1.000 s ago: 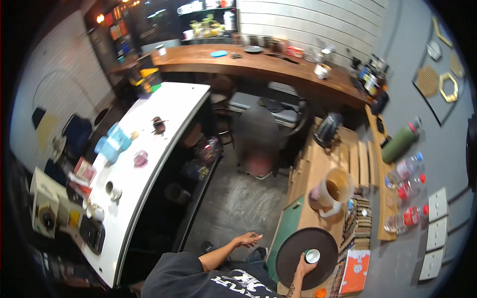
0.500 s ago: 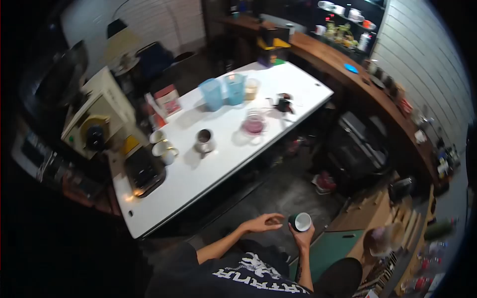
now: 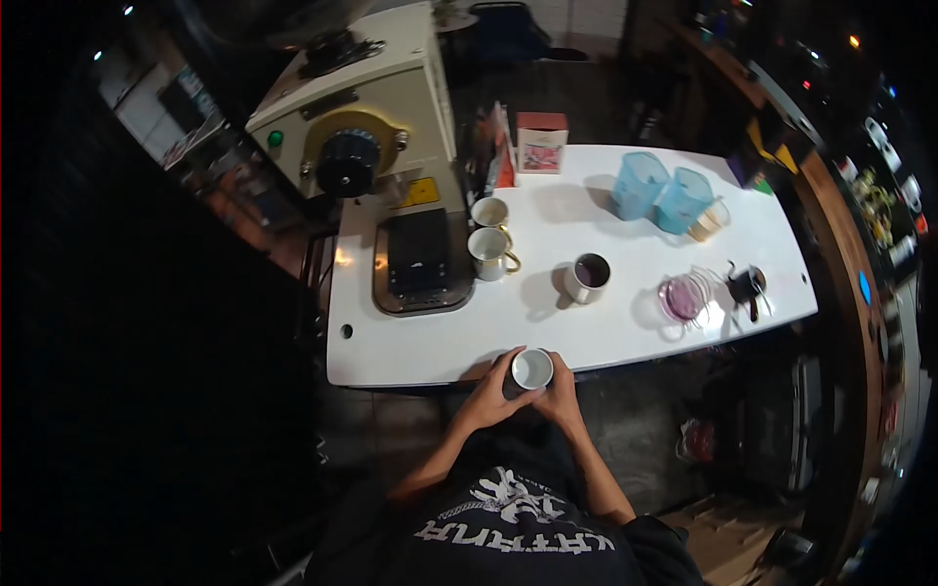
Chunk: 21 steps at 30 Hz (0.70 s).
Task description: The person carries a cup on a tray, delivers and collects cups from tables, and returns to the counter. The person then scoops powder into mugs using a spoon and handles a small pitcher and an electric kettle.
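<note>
Between my two hands is a cup (image 3: 532,370), dark outside and white inside, held upright at the front edge of the white table (image 3: 440,354). My left hand (image 3: 495,397) wraps its left side and my right hand (image 3: 559,394) its right side. The inside looks bare. Beyond it on the table stands a mug (image 3: 587,279) with dark contents. Two white mugs with gold handles stand to the left, the nearer mug (image 3: 489,256) in front of the farther mug (image 3: 490,210).
A cream machine (image 3: 430,107) with a black tray (image 3: 423,264) fills the left end. Farther right are blue pitchers (image 3: 640,186), a glass vessel with pink contents (image 3: 681,299) and a small black item (image 3: 747,284). A red-topped box (image 3: 541,144) stands at the back.
The view has swung left towards the cream machine. My left hand, free and apart from the cup before, now grips it along with my right hand. The cup is now at the table edge.
</note>
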Motion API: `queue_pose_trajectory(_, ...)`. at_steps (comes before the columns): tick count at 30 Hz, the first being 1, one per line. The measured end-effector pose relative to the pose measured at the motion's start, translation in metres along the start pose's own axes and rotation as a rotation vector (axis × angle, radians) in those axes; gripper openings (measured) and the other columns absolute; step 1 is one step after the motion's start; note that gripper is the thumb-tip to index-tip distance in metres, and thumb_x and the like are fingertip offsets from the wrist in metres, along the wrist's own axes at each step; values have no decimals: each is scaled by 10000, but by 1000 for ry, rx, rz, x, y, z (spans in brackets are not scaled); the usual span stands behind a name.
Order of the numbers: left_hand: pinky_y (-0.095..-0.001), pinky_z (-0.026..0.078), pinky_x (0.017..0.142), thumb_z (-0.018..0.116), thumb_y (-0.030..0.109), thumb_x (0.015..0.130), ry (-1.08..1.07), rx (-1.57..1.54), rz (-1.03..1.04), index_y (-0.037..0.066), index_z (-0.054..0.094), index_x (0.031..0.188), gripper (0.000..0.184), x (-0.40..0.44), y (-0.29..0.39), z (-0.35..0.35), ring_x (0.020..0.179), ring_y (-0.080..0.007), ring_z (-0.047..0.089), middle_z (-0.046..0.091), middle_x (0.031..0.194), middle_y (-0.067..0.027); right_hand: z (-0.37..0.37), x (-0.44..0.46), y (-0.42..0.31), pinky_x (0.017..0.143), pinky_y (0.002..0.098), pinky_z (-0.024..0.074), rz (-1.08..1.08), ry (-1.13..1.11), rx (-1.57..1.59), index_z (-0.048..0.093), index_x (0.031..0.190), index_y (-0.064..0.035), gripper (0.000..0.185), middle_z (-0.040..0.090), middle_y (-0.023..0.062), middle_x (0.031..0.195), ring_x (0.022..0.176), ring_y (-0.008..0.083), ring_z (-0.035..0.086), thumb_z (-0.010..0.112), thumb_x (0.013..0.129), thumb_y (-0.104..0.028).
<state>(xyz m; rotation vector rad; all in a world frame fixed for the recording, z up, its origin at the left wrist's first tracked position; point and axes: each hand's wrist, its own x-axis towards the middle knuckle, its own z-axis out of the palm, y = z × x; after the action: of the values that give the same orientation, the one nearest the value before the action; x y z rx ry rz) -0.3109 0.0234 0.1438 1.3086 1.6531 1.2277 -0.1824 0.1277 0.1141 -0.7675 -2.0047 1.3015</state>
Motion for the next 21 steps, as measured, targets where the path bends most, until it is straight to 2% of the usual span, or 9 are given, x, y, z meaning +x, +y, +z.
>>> queue_pose_trajectory(3,-405,406,1044,802,248,790,231,60,-6,-3,391,1402,779,22,-3,1,1266,-330,501,509,1359,-211,3,38,6,861,426,511,-35,-87,-22,562,1170,18,555,637,224,1077,1008,404,635,773,661,-51)
queue_pose_trajectory(4,-405,406,1044,802,248,790,251,62,-16,-3,391,1402,779,29,-4,1,1266,-330,501,509,1359,-211,1,50,7,866,435,510,-44,-119,-27,562,1175,16,558,631,228,1091,1011,414,629,770,661,-48)
queue_pose_trajectory(7,-372,389,1062,811,180,787,350,-63,-12,7,421,1385,735,56,-12,7,1264,-238,481,521,1336,-157,-8,81,16,868,435,511,-47,-205,-10,562,1185,11,603,627,227,1103,1031,408,623,794,637,-88)
queue_pose_trajectory(11,-371,397,1062,799,109,791,396,-173,-95,11,385,1398,741,77,-20,16,1274,-238,470,475,1361,-138,-16,113,31,878,444,513,-100,-351,-50,552,1210,-6,641,609,214,1136,1052,398,612,801,631,-119)
queue_pose_trajectory(16,-359,393,1080,761,51,811,480,-21,-116,19,349,1410,727,89,-30,18,1298,-223,441,441,1365,-121,-22,137,42,882,453,514,-169,-476,-17,498,1273,-2,680,583,234,1171,1073,406,597,788,665,-97)
queue_pose_trajectory(18,-361,391,1082,744,22,816,530,-78,-139,19,343,1407,715,86,-46,22,1290,-219,447,442,1356,-117,-30,141,36,865,452,519,-70,-590,8,416,1350,3,759,531,258,1220,1059,407,604,780,689,-79)
queue_pose_trajectory(19,-363,387,1086,744,13,813,543,-73,-123,18,340,1406,718,85,-49,21,1286,-218,449,442,1355,-115,-44,148,9,851,452,522,119,-719,3,337,1402,12,818,470,269,1268,1042,398,616,768,711,-69)
queue_pose_trajectory(20,-364,384,1090,745,3,809,551,-64,-98,18,338,1405,721,88,-51,17,1283,-217,451,441,1354,-112,-51,157,-2,851,452,522,114,-725,9,337,1402,12,818,470,269,1268,1042,398,616,768,711,-69)
queue_pose_trajectory(21,-370,371,1102,766,3,787,540,-143,-149,19,331,1413,762,91,-47,14,1306,-217,426,429,1366,-118,-58,164,-8,810,416,541,16,-724,-40,353,1407,4,803,476,241,1257,960,349,650,769,724,-66)
